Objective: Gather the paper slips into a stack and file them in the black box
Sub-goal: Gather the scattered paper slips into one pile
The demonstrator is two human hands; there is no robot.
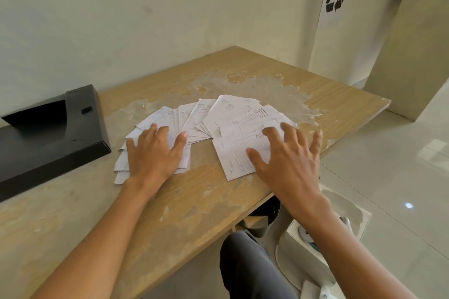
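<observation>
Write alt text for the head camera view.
Two bare hands press flat on a fan of printed paper slips spread across a worn wooden table, the left hand on the left end, the right hand on the right. A black box lies at the table's left edge.

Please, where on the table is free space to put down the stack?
Free: the near table below the left hand, and the far strip behind the slips. Crowded: between both hands, and left by the box.
</observation>
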